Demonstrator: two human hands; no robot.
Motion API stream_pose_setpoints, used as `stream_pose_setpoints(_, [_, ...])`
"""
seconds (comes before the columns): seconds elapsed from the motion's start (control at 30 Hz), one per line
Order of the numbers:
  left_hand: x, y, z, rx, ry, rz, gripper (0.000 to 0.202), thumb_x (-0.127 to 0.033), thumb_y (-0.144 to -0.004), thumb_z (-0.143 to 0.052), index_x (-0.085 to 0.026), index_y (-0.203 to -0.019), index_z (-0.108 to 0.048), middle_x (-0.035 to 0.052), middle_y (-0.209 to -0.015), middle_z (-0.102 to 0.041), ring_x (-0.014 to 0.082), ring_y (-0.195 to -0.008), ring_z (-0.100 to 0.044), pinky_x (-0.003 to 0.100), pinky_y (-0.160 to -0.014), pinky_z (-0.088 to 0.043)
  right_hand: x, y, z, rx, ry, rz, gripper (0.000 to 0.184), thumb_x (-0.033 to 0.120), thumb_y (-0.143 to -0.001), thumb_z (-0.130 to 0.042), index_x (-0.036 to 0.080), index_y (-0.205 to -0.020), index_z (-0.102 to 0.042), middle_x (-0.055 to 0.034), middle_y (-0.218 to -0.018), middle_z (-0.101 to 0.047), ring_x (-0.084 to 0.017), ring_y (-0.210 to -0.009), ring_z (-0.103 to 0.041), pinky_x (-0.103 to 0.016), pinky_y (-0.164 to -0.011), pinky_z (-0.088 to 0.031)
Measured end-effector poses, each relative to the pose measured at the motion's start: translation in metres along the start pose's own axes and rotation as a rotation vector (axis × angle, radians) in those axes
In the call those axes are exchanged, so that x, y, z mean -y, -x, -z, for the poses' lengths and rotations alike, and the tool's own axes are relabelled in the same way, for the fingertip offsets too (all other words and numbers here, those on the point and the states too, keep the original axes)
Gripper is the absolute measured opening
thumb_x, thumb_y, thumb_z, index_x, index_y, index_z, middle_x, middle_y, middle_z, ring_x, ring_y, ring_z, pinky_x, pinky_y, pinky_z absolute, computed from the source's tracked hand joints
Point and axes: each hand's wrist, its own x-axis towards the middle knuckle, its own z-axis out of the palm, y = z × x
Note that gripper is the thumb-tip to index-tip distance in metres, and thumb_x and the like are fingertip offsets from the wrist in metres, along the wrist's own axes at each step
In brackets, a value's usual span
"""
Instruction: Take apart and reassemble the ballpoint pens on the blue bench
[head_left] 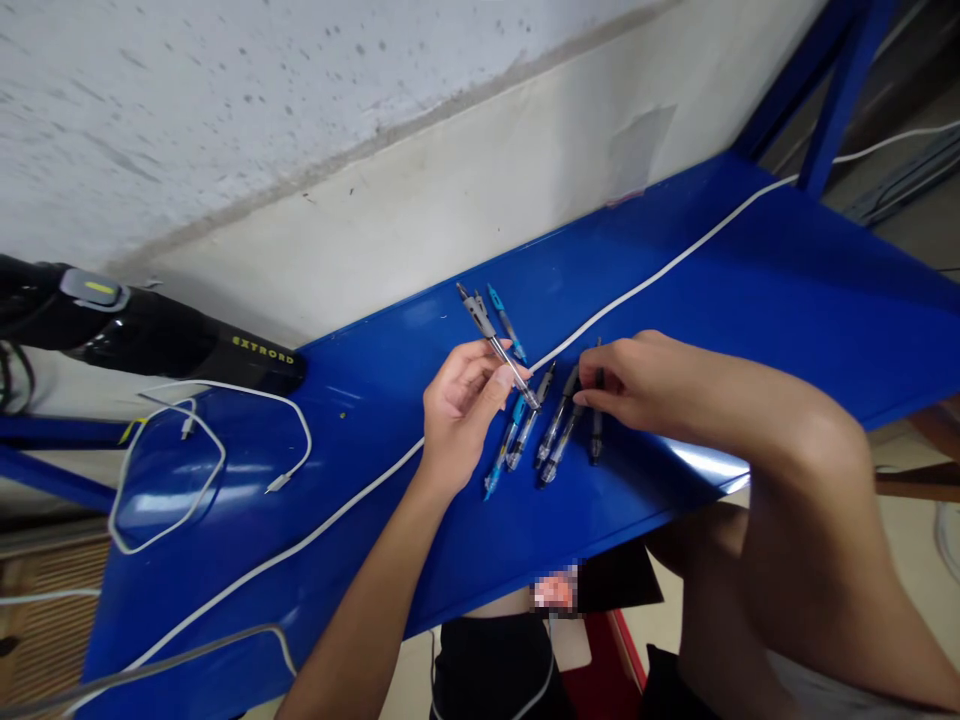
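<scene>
My left hand is closed on a clear-barrelled pen with a grey clip, held at a slant above the blue shelf. My right hand pinches a dark pen at the right end of a loose row; its fingers hide the middle of that pen. Between the hands lie several pens, among them a clear pen with dark ends and a light-blue pen. A second light-blue pen rests farther back, just behind the pen in my left hand.
A white cable runs diagonally across the shelf, passing under my left hand. Another white cable with connectors lies coiled at the left. A black cylindrical device stands by the wall. A blue frame post rises at the back right.
</scene>
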Motion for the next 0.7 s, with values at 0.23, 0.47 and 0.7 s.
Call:
stream_pose_setpoints(0.23, [-0.002, 0.003, -0.003, 0.117, 0.032, 0.010, 0.015, -0.035, -0.102, -0.075, -0.024, -0.110, -0.069, 0.0058, -0.098, -0.078, 0.0212, -0.095, -0.075, 0.038, -0.089, -0.059, -0.005, 0.004, 0.002, 0.032, 0.054, -0.090, 0.031, 0.041, -0.103, -0.065, 0.023, -0.078, -0.071, -0.0029, -0.068, -0.068, -0.016, -0.053, -0.052, -0.033, -0.055, -0.030])
stream_pose_setpoints(0.47, [0.002, 0.008, -0.016, 0.095, 0.005, 0.027, 0.015, -0.038, -0.107, -0.067, -0.025, -0.105, -0.060, 0.0060, -0.107, -0.075, 0.0203, -0.104, -0.071, 0.037, -0.099, -0.054, 0.002, 0.000, 0.001, 0.020, -0.005, -0.040, 0.020, 0.034, -0.100, -0.069, 0.023, -0.083, -0.073, -0.0025, -0.070, -0.069, -0.016, -0.057, -0.055, -0.032, -0.057, -0.032])
stream_pose_setpoints(0.7, [0.011, 0.023, -0.039, -0.005, 0.087, 0.023, 0.014, -0.039, -0.111, -0.060, -0.025, -0.113, -0.060, 0.0047, -0.114, -0.070, 0.0187, -0.112, -0.067, 0.035, -0.106, -0.050, 0.011, -0.007, -0.002, 0.054, 0.058, 0.021, 0.016, 0.018, -0.096, -0.062, 0.021, -0.083, -0.071, -0.0027, -0.075, -0.070, -0.013, -0.056, -0.054, -0.030, -0.057, -0.030])
